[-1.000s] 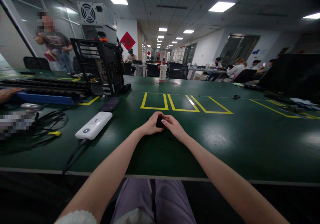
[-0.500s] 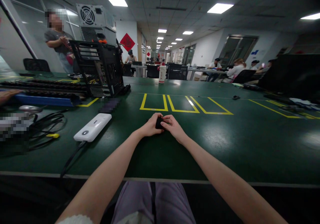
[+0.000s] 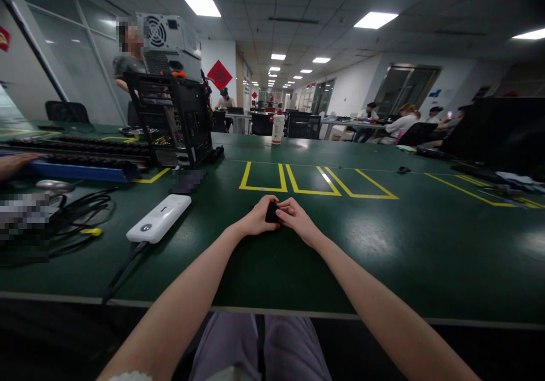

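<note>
Both of my hands meet over the green table (image 3: pixel 323 279), a little below the yellow tape outlines. My left hand (image 3: pixel 258 217) is closed around a small black object (image 3: pixel 271 213), whose kind I cannot make out. From the right, my right hand (image 3: pixel 298 217) pinches at the near side of that object with thumb and fingertips. Most of the black object is hidden by the fingers.
A white power bank (image 3: pixel 159 220) with a black cable lies to the left, near tangled cables (image 3: pixel 91 208). Behind stands an open computer case (image 3: pixel 179 117). A white bottle (image 3: pixel 277 128) stands at the back. Another person's hand (image 3: pixel 17 165) rests at the far left.
My hands keep nearly the same grip on the black object. The view has shifted slightly, and the standing person at the left now appears further right, partly behind the computer case.
</note>
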`<action>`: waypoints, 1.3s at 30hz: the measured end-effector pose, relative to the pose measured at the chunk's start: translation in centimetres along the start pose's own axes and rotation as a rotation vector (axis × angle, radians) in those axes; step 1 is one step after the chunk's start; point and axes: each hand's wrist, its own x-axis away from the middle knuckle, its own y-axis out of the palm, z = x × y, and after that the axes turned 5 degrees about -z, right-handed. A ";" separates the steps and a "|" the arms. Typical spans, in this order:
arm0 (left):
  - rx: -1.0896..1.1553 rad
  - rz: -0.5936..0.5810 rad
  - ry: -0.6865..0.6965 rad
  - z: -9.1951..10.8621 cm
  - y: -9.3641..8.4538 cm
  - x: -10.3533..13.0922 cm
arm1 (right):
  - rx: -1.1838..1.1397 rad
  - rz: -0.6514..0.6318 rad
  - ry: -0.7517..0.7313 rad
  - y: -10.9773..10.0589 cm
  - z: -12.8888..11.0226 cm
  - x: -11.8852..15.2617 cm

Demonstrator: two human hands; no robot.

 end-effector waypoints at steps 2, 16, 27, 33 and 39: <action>0.000 -0.003 0.002 0.0 0.0 0.0 | 0.009 0.011 0.002 0.0 0.2 -0.1; 0.012 0.013 -0.002 -0.2 0.2 0.0 | 0.024 -0.002 -0.032 0.0 0.1 0.0; 0.041 -0.008 -0.015 0.0 0.0 0.0 | 0.073 0.033 -0.006 0.0 0.2 -0.1; 0.044 -0.009 -0.018 0.1 -0.1 0.1 | 0.051 -0.002 -0.010 0.0 -0.2 0.3; 0.038 0.004 -0.003 0.0 0.1 0.0 | 0.038 0.033 -0.036 0.1 0.3 0.0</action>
